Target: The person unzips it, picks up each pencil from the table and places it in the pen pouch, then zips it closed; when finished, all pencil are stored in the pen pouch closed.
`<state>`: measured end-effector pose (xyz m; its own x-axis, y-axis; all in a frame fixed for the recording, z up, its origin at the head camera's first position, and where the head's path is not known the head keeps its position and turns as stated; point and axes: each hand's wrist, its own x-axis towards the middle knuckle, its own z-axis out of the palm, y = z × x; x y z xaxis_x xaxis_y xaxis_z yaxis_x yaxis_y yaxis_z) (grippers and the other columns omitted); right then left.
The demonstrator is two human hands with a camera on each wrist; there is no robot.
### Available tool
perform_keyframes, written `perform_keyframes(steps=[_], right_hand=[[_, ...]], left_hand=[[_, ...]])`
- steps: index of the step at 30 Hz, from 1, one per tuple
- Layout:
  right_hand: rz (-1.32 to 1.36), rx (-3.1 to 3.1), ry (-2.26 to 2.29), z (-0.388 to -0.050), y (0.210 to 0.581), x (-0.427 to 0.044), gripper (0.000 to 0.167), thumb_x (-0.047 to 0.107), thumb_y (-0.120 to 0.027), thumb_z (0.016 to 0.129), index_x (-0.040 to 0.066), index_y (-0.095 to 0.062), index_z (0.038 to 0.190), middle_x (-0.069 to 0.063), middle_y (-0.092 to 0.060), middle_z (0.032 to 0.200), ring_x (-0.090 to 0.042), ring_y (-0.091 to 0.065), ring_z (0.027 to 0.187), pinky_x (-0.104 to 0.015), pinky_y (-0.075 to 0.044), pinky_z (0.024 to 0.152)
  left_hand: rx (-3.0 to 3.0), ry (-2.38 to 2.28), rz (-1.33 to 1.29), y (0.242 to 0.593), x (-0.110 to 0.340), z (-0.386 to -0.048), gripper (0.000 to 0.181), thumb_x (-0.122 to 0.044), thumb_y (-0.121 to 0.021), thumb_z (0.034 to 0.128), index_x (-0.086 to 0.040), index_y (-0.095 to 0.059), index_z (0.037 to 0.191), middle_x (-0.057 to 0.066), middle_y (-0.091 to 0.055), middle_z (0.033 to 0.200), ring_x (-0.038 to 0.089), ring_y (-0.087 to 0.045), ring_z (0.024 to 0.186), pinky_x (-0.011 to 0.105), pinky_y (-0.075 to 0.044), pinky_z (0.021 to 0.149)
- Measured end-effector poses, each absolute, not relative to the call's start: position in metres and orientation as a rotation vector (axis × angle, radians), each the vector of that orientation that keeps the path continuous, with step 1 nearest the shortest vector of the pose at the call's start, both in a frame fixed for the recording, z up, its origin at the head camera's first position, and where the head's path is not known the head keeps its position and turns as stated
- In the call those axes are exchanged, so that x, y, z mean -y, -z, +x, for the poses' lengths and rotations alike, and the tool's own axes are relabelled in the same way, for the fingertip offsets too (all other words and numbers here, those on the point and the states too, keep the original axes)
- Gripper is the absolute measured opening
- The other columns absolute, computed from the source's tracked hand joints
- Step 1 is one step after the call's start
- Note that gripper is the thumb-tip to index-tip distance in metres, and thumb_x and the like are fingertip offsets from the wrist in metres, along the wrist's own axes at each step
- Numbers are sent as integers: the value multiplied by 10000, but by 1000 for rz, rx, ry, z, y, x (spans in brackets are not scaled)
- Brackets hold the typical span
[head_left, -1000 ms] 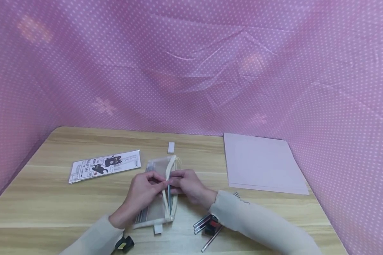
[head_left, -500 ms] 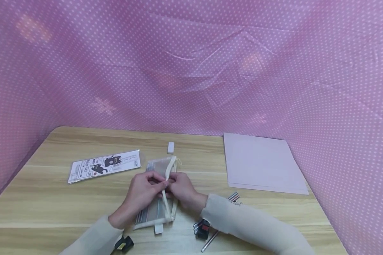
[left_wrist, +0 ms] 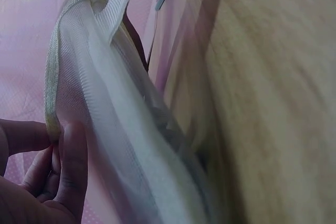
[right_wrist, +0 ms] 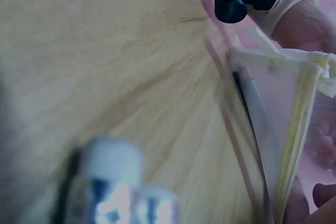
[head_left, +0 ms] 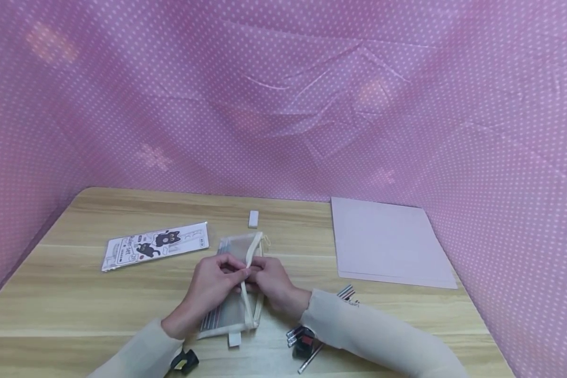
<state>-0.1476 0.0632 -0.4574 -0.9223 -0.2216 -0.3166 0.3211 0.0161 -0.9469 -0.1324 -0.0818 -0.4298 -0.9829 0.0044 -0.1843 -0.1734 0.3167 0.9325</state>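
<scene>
A translucent mesh pencil case with a cream zip border lies on the table, its mouth spread apart. Striped pencils show through its mesh. My left hand pinches the near zip edge between thumb and forefinger, as the left wrist view also shows at the zip tape. Facing it, my right hand grips the other zip edge; its fingertips are partly hidden behind the left hand. Right of the case, several metallic-ended pencils lie partly under the right sleeve.
A ruler set packet with black cats lies at the left. One white eraser sits behind the case. White sheets lie at the back right. A black wrist camera hangs under the right sleeve. Pink dotted cloth surrounds the table.
A blue pencil standing in the case's mouth a second ago has slid down inside. My right hand has shifted left towards the left hand, which has stayed put.
</scene>
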Motion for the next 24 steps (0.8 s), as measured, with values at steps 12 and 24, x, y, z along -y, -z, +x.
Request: perform_keyframes(steps=[12,24], right_hand=[[74,-1775,2117,-152,438,-106,354,8,-578,939,-87,-558,1279,-238,-688,1205,-189,-727,990,-364,-605,954],[-349,-2534,1685,-161,420,-179,298,-67,-698,853,-9,-617,1134,-176,-663,1075,-237,-643,979,-250,-580,864]], left_hand=[[-2468,-1697,-153,428,83,-132,112,-154,-808,831,-93,-740,895,43,-746,806,128,-677,636,235,-569,585],[-2451,-1665,-194,425,81,-131,119,-172,-801,846,-100,-733,912,45,-723,861,128,-667,660,241,-566,592]])
